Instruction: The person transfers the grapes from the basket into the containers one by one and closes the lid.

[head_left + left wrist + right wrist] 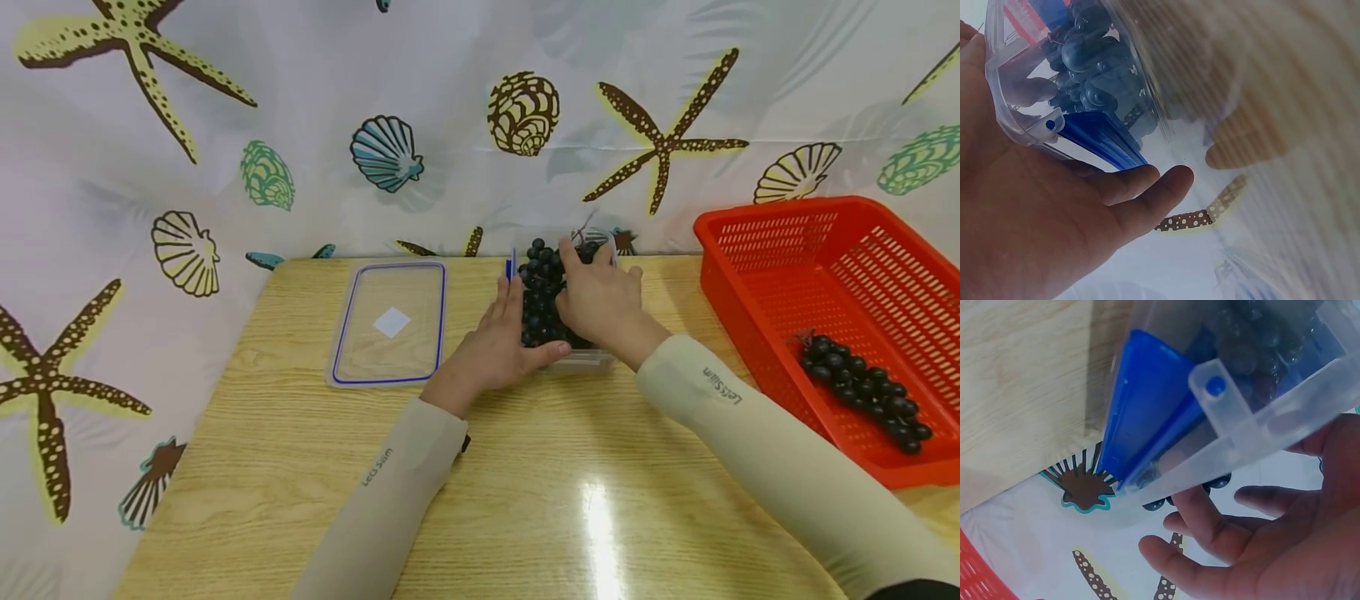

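From the head view, grapes (537, 315) fill much of the tub (579, 360), its lid (388, 350) off at nine o'clock; one bunch (862, 392) lies outside it, in the basket (780, 292) at four o'clock. From the left wrist, the left hand (1054, 212) is flat-fingered beside a blue flap (1100, 139). From the right wrist, the right hand (1297, 550) spreads its fingers loosely at the rim; cloudy plastic hides how full things really are.

Runs free over bare table (525, 483) between the sleeves (382, 492), narrows between lid (388, 323) and clear container (588, 358), crossed by left hand (495, 346), blocked over the grapes (537, 312) by right hand (603, 304), hemmed rightward by red basket (753, 325), behind by patterned curtain (450, 67).
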The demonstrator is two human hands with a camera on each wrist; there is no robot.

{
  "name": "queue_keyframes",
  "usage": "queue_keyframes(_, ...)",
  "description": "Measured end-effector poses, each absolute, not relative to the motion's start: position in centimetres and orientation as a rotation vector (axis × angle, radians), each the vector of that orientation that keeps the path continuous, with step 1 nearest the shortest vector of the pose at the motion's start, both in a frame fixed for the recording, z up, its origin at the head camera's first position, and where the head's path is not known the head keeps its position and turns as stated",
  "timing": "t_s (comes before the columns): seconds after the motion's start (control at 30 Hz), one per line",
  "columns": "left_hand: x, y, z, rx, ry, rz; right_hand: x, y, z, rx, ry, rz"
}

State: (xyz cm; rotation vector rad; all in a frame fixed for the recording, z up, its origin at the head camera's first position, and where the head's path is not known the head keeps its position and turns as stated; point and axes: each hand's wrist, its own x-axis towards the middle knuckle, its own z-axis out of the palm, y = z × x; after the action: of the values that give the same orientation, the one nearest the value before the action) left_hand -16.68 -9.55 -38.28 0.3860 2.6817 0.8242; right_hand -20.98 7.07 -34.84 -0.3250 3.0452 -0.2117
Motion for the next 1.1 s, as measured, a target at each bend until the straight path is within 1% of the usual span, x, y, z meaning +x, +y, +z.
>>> queue_keyframes(0.2, -16.7, -9.5, -38.3, 0.373, 2.681, 0.83, -20.8, 7.2, -34.8, -0.328, 3.099, -0.17)
queue_keyframes(0.43, -16.7, -9.5, -38.4, 0.364, 2.684, 0.833, -21.8, 8.5, -35.3, -0.438, 2.983, -0.248)
queue_keyframes(0.7, -16.6, -9.7, -38.1, 0.363, 2.68, 0.821, -22.6, 9.3, -35.9, -0.494, 2.973, -0.192)
queue_keyframes(1.1, -16.5, -9.7, -38.2, 0.362, 2.657, 0.862, -24.4, 10.4, -34.7, -0.438, 3.029, -0.534)
